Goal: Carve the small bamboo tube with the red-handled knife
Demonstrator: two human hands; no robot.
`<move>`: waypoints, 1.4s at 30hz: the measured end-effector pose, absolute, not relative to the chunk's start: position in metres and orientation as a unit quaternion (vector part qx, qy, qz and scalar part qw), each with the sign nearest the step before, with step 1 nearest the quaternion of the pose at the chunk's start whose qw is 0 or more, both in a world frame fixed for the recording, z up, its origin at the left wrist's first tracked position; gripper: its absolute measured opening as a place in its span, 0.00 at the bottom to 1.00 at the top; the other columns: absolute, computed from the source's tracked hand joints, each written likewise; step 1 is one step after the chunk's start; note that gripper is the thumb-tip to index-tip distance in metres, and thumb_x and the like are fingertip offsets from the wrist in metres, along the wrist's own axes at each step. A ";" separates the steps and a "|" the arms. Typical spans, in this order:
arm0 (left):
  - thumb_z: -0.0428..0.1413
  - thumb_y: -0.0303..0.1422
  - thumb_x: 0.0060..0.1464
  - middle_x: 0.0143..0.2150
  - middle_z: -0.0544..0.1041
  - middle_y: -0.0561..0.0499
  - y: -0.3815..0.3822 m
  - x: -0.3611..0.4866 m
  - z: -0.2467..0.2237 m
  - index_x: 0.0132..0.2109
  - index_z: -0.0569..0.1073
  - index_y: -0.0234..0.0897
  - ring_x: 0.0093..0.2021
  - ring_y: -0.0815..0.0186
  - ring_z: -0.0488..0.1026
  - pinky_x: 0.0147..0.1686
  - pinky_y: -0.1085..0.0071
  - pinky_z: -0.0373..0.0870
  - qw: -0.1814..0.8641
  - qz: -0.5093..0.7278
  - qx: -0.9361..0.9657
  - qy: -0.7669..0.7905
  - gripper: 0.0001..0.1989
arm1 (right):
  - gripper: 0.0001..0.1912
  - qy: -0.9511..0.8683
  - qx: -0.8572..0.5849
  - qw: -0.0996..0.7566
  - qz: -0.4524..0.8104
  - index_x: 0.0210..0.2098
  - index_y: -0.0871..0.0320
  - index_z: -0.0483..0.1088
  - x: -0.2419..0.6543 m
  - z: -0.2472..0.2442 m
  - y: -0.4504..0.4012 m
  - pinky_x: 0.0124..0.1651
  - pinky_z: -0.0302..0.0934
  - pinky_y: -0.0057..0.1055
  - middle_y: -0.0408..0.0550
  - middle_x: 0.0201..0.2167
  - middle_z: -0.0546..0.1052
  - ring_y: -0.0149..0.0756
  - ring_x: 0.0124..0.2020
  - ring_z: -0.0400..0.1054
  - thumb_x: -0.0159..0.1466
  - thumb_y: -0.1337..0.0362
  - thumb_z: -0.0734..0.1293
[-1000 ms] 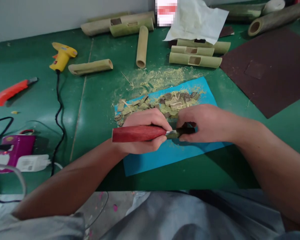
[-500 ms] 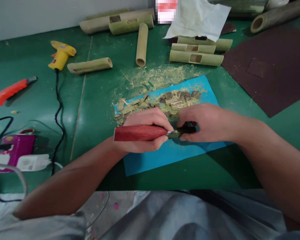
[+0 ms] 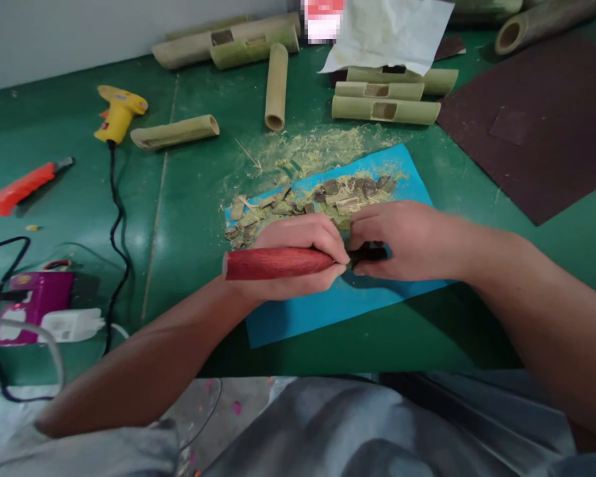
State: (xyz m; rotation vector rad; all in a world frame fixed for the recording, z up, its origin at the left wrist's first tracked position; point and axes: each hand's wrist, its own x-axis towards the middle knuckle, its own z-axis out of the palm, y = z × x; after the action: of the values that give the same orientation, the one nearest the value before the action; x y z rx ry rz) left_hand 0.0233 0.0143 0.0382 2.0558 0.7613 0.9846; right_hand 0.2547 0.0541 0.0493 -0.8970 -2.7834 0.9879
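My left hand (image 3: 302, 257) is closed around a tool with a red wooden handle (image 3: 278, 264), which lies level and points right. The tool's tip is hidden at the fingertips. My right hand (image 3: 402, 240) pinches a small dark green piece (image 3: 370, 256), mostly covered by the fingers. The two hands meet at the near end of this piece, above a blue sheet (image 3: 293, 321). Beyond the hands, a heap of bark chips and shavings (image 3: 338, 193) lies on the sheet's far part.
Cut bamboo tubes (image 3: 385, 110) lie at the back under white paper (image 3: 387, 33). A yellow glue gun (image 3: 119, 112), an orange cutter (image 3: 24, 189) and a purple box (image 3: 34, 308) with cables are at left. A dark brown sheet (image 3: 541, 126) lies at right.
My left hand has moved slightly right with the red-handled tool, and its fingertips now cover the metal part that showed before. The whole view has shifted a little.
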 end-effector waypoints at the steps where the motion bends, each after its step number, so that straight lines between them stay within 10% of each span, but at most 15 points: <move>1: 0.65 0.28 0.58 0.34 0.85 0.52 0.014 0.025 0.038 0.35 0.80 0.44 0.33 0.63 0.82 0.36 0.64 0.81 0.354 0.388 0.795 0.303 0.05 | 0.04 -0.901 -0.291 0.025 0.322 0.33 0.55 0.76 0.255 0.049 0.054 0.36 0.57 0.35 0.47 0.34 0.78 0.40 0.37 0.71 0.62 0.63 0.74; 9: 0.64 0.30 0.54 0.27 0.80 0.54 0.015 0.028 0.033 0.29 0.74 0.44 0.25 0.65 0.77 0.25 0.67 0.73 0.328 0.422 0.783 0.318 0.08 | 0.05 -0.899 -0.285 0.036 0.330 0.32 0.54 0.75 0.255 0.047 0.055 0.34 0.55 0.35 0.46 0.32 0.76 0.39 0.34 0.69 0.63 0.62 0.73; 23: 0.66 0.32 0.60 0.39 0.87 0.49 0.013 0.019 0.034 0.38 0.81 0.40 0.37 0.64 0.85 0.39 0.69 0.83 0.375 0.388 0.780 0.318 0.02 | 0.03 -0.897 -0.246 0.045 0.363 0.37 0.58 0.79 0.259 0.045 0.058 0.41 0.60 0.34 0.48 0.35 0.77 0.41 0.40 0.72 0.66 0.65 0.72; 42: 0.59 0.23 0.57 0.29 0.80 0.50 0.014 0.024 0.026 0.33 0.73 0.39 0.28 0.68 0.78 0.30 0.71 0.75 0.391 0.465 0.742 0.283 0.07 | 0.06 -0.895 -0.268 0.006 0.356 0.38 0.58 0.80 0.259 0.049 0.055 0.36 0.54 0.31 0.49 0.36 0.75 0.39 0.38 0.70 0.67 0.64 0.70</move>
State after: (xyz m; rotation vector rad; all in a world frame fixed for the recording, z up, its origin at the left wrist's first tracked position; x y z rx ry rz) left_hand 0.0236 0.0136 0.0262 1.8838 0.7182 1.1822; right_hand 0.2591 0.0548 0.0494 -0.8394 -2.8014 1.1156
